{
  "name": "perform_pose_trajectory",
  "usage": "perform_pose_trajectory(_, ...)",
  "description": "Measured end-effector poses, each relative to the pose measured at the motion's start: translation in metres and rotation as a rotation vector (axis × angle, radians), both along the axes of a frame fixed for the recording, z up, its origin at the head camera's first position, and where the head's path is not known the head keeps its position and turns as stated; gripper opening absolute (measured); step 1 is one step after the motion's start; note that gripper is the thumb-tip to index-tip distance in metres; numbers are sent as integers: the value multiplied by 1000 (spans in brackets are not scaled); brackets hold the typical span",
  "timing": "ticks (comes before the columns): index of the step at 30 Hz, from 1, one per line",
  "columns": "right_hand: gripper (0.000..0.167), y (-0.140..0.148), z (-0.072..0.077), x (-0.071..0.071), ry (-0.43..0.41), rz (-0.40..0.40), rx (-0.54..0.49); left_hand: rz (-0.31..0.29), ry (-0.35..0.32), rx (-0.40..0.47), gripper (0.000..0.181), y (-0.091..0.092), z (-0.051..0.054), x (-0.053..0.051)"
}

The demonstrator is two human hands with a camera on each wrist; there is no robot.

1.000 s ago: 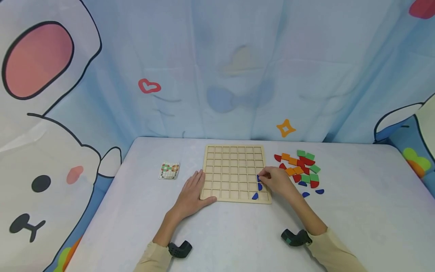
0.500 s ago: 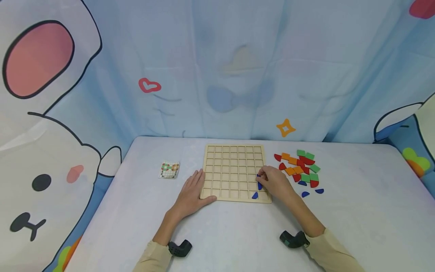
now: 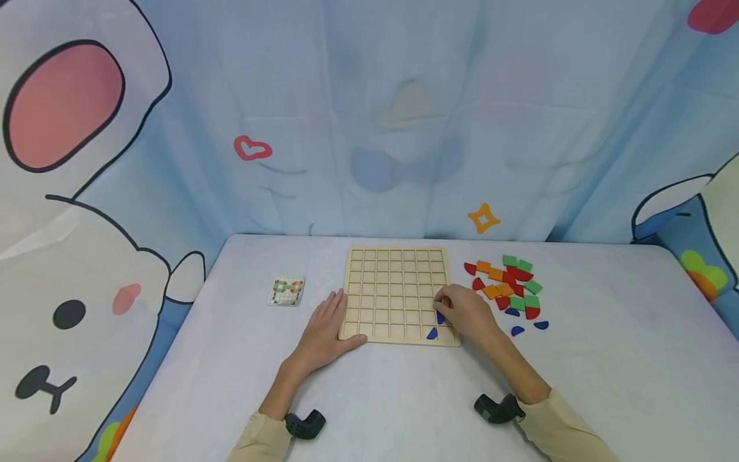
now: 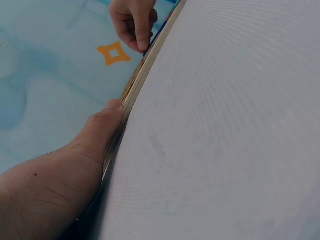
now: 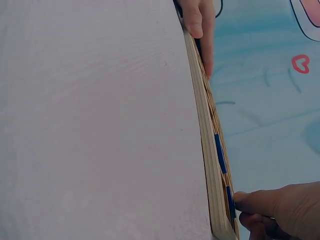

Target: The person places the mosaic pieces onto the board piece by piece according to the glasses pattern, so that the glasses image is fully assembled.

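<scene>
Pale wood makes the board, which lies flat on the table. At the board's left edge rests the left hand, its fingers straight. Over the board's right side is the right hand, its fingers held narrow by the blue pieces on the board; whether they pinch one, I cannot tell. Right of the board lie red pieces, orange pieces, green pieces and loose blue pieces; left of it, a card.
</scene>
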State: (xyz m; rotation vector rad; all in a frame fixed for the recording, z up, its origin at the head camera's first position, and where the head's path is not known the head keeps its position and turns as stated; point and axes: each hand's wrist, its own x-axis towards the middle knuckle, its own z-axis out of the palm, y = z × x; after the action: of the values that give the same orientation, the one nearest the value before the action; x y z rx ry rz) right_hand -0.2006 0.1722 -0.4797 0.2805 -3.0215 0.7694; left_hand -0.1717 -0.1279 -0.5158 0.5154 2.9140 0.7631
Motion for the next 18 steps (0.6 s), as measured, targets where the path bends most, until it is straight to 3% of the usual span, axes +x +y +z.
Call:
perform_pose_trajectory(10,34,21,7,-7,49,-78,-61,1,-6,12,99,0,2,2)
perform_pose_trajectory(18,34,51,7,-19,148,-98,3,-4,5,5,98,0,2,0)
